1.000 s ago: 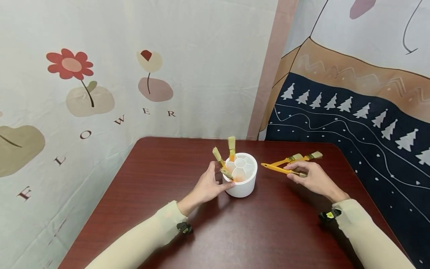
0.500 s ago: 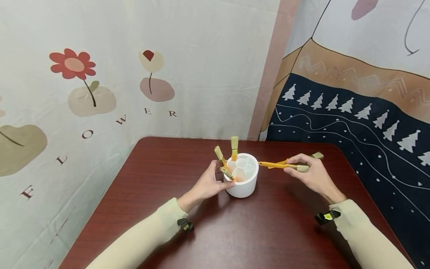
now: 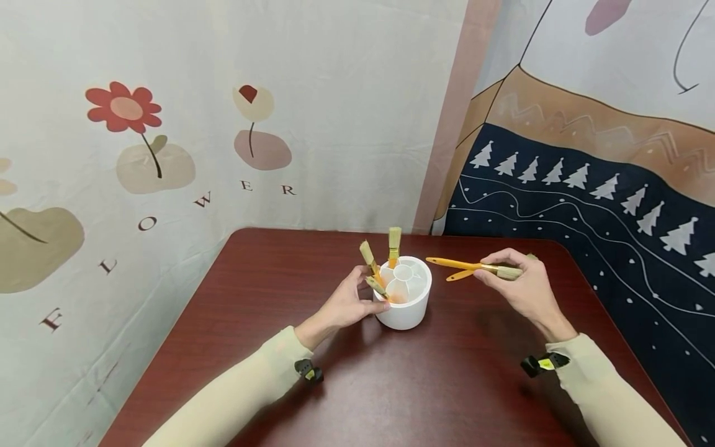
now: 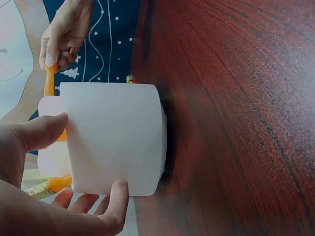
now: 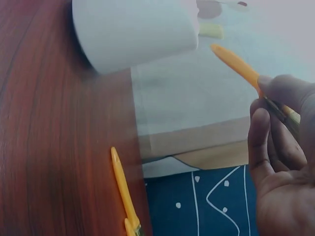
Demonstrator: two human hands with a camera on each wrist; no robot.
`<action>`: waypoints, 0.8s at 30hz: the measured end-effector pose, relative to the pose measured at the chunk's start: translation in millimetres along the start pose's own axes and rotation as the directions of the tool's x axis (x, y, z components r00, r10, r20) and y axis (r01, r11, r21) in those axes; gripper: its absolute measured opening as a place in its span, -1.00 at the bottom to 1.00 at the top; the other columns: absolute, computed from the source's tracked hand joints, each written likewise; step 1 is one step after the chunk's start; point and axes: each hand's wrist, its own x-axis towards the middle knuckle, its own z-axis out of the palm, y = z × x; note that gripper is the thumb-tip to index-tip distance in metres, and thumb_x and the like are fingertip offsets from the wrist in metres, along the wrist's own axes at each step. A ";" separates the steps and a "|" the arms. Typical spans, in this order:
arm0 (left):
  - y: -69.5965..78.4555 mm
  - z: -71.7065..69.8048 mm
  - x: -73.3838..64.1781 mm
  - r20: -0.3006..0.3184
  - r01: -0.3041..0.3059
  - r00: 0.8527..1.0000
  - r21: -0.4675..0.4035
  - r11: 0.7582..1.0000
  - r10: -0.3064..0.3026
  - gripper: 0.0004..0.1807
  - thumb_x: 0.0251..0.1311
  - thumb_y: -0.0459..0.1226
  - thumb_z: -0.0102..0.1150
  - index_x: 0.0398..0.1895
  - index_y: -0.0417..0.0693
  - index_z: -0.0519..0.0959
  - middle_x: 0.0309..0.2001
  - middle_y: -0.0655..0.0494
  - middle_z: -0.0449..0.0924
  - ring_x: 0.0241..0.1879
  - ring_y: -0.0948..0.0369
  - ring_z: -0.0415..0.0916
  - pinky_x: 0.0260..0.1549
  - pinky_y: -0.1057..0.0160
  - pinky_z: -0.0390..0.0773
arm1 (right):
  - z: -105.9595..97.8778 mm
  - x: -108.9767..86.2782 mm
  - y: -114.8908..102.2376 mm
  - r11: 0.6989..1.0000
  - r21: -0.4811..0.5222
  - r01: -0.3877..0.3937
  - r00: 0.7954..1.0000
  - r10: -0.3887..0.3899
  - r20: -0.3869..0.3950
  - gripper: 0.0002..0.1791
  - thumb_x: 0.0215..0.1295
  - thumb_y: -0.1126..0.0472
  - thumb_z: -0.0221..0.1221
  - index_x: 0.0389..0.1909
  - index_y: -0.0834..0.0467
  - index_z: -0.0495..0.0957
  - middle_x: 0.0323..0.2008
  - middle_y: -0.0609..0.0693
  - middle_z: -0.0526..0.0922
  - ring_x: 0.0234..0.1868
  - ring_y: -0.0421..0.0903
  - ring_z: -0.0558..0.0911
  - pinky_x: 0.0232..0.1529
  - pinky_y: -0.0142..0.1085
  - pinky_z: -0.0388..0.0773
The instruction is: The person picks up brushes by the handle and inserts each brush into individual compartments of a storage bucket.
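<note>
My left hand (image 3: 347,302) holds a white round organizer (image 3: 403,315) by its left side, thumb near the rim and fingers against the wall. Divided compartments surround a small round centre in it. Three paintbrushes stand bristles up at its left: one upright brush (image 3: 394,241), one leaning brush (image 3: 367,253) and a lower tilted brush (image 3: 377,285). To the right, my right hand (image 3: 522,284) pinches another flat paintbrush (image 3: 454,264) near its ferrule. Its yellow handle points left at the organizer, above the table and apart from the rim.
Yellow-handled brushes (image 5: 124,189) lie on the dark red table (image 3: 268,273) beneath my right hand, which partly hides them in the head view. A printed curtain (image 3: 346,124) hangs behind the table's far edge.
The brush in my right hand has risen, and its handle tip has shifted slightly left and up. My left hand stays on the organizer.
</note>
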 end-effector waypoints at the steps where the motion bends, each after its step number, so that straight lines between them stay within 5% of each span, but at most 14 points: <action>1: 0.0 -0.2 -0.3 0.003 0.000 1.000 -0.008 1.000 0.000 -0.10 0.29 -0.48 0.63 0.64 -0.26 0.35 0.60 -0.28 0.58 0.62 -0.22 0.56 0.29 0.15 0.79 | 0.4 -0.3 -0.9 1.000 0.007 -0.003 1.000 0.003 -0.012 -0.70 0.38 0.35 0.64 0.07 0.23 0.85 -0.11 -0.38 0.83 -0.18 -0.43 0.85 -0.05 -0.56 0.78; 13: -5.9 6.1 -8.7 -0.106 -0.026 0.994 0.023 0.999 0.028 0.00 0.25 -0.40 0.72 0.68 -0.32 0.33 0.59 -0.37 0.52 0.55 -0.30 0.63 0.46 -0.15 0.74 | 5.4 -1.3 -11.9 1.000 0.020 -0.019 0.996 0.021 -0.088 -0.68 0.36 0.29 0.67 0.08 0.16 0.85 -0.12 -0.35 0.84 -0.19 -0.40 0.85 -0.05 -0.57 0.78; 24: -3.8 22.7 -24.0 -0.247 -0.037 0.965 0.208 0.977 0.089 -0.29 0.26 -0.21 0.78 0.29 -0.21 0.49 0.35 -0.26 0.64 0.38 -0.24 0.76 0.29 -0.07 0.85 | 10.1 -1.3 -23.9 0.999 0.024 -0.033 0.996 0.035 -0.085 -0.71 0.42 0.22 0.65 0.08 0.15 0.88 -0.10 -0.37 0.86 -0.18 -0.38 0.88 -0.04 -0.55 0.79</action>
